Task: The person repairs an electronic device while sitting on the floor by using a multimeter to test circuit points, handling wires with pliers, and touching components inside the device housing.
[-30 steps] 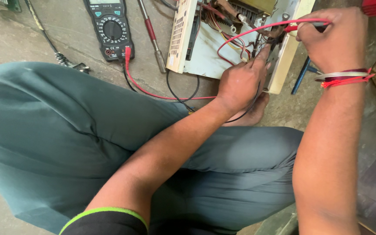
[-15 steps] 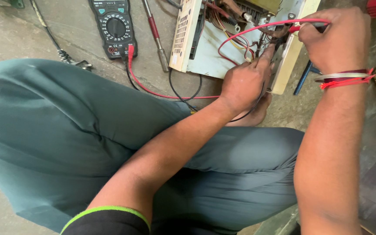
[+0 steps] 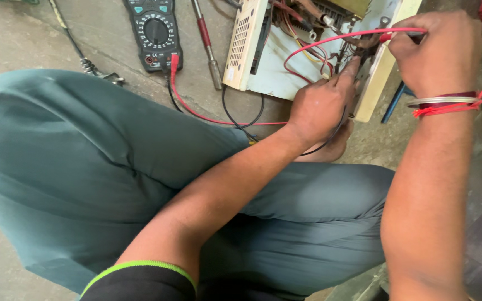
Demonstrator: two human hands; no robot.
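Note:
An opened cream-coloured electrical unit [image 3: 245,50] lies on the concrete floor, its wires and parts exposed. My right hand [image 3: 439,53] pinches the red test probe [image 3: 403,37], whose red lead [image 3: 330,42] loops over the unit's inside. My left hand [image 3: 322,103] rests at the unit's near edge with the forefinger stretched into the wiring and appears to grip the black probe there; its tip is hidden. A black multimeter [image 3: 154,33] lies at the top left, with red and black leads running from it to my hands.
My legs in teal trousers [image 3: 85,167] fill the lower frame and a bare foot [image 3: 330,147] sits under my left hand. A red-handled tool [image 3: 207,44] lies beside the meter. A blue tool [image 3: 393,103] lies right of the unit. A braided cable [image 3: 85,61] crosses the top left.
Both hands stay at the unit's wiring with hardly any shift. The view has drifted slightly, so the meter and unit sit a little higher in the frame.

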